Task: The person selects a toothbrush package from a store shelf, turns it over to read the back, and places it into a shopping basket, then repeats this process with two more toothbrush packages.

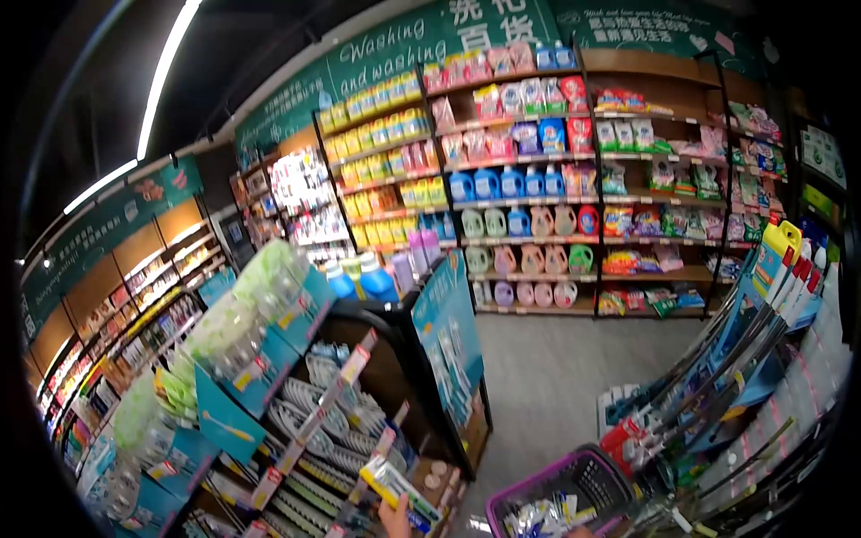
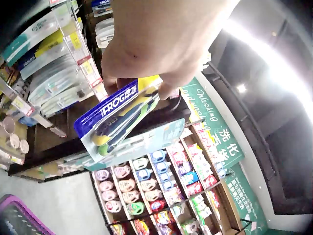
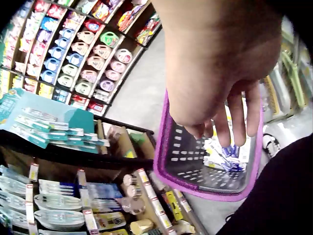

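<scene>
In the left wrist view my left hand point(image 2: 154, 51) pinches the top edge of a clear packet point(image 2: 120, 120) with a blue iFROG label. Long dark handles with yellow and green ends show through its front. From the head view, the same packet point(image 1: 399, 491) is beside the shelf of hanging packs, with the left hand point(image 1: 395, 518) below it. My right hand point(image 3: 222, 98) hangs over a purple-rimmed shopping basket point(image 3: 164, 169), fingers loosely extended and holding nothing. Several white and blue packets point(image 3: 227, 154) lie inside the basket, partly hidden by the hand.
A shelf unit of packaged brushes point(image 1: 296, 421) stands at the left, its teal end panel point(image 1: 448, 336) jutting toward the aisle. Mops and long poles point(image 1: 726, 359) crowd the right side. Detergent shelves point(image 1: 520, 188) line the back wall beyond the grey floor point(image 1: 538, 359).
</scene>
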Available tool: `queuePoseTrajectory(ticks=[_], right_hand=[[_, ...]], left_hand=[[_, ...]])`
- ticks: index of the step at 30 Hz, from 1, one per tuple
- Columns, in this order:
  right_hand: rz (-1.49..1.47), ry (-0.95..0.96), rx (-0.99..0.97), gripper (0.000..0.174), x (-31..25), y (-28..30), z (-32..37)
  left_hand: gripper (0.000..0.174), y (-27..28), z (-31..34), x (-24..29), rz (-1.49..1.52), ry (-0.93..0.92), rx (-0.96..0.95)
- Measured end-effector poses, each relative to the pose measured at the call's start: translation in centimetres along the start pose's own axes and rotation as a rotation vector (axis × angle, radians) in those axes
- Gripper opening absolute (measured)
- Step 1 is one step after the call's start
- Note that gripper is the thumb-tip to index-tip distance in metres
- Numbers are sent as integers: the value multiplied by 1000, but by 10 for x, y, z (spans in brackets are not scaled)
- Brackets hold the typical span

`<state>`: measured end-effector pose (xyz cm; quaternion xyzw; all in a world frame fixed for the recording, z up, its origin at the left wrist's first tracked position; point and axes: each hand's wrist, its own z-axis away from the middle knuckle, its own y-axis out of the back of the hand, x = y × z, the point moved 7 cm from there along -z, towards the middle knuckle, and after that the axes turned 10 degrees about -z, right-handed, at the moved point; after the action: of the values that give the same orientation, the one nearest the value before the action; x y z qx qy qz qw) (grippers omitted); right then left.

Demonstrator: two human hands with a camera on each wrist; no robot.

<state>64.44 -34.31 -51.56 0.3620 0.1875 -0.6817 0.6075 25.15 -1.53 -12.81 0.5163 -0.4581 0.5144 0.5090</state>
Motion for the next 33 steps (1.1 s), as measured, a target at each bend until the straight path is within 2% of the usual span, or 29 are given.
queuePoseTrajectory(ticks=[2, 3, 4, 5, 6, 8, 9, 12, 16, 17, 20, 21, 22, 25, 28, 30, 33], right_hand=[[-144, 55, -93, 27, 14, -10, -54], [-193, 58, -62, 28, -72, -7, 12], [-229, 86, -69, 28, -100, -11, 22], [-284, 226, -160, 39, -116, -18, 14], [-368, 136, -189, 37, -161, -22, 45], [-270, 240, -286, 36, -248, -31, 89], [-296, 281, -340, 37, -287, -35, 112], [-263, 356, -470, 43, -364, -51, 169], [-396, 476, -741, 41, -393, -79, 194], [-429, 474, -725, 33, -394, -84, 195], [-108, 553, -701, 26, -397, -98, 193], [-142, 536, -659, 25, -401, -99, 196], [-81, 547, -642, 23, -404, -101, 198], [102, 609, -555, 26, -414, -97, 204], [-79, 576, -529, 25, -421, -91, 214], [-143, 528, -525, 24, -422, -88, 214], [-182, 574, -526, 25, -440, -86, 229]], left_hand=[[26, -29, 19, 38, -8, 7, -155], [24, -34, 20, 38, -59, -22, -163], [23, -41, 20, 35, -108, -52, -171], [23, -53, 29, 39, -17, -42, -242], [24, -64, 36, 47, 77, -36, -307], [24, -81, 53, 73, 35, -91, -455], [26, -81, 48, 48, -49, -73, -484], [28, -96, 65, 53, -49, -27, -591], [29, -108, 89, 79, -2, -10, -726], [29, -107, 90, 73, -11, 0, -731], [30, -105, 96, 82, 38, 3, -721], [31, -103, 98, 86, 63, -4, -711], [32, -101, 96, 69, -6, 10, -672], [35, -104, 94, 62, -46, -70, -670], [38, -105, 101, 77, 66, -60, -767], [43, -98, 106, 82, -48, -48, -842], [41, -86, 109, 107, -82, -215, -811]])
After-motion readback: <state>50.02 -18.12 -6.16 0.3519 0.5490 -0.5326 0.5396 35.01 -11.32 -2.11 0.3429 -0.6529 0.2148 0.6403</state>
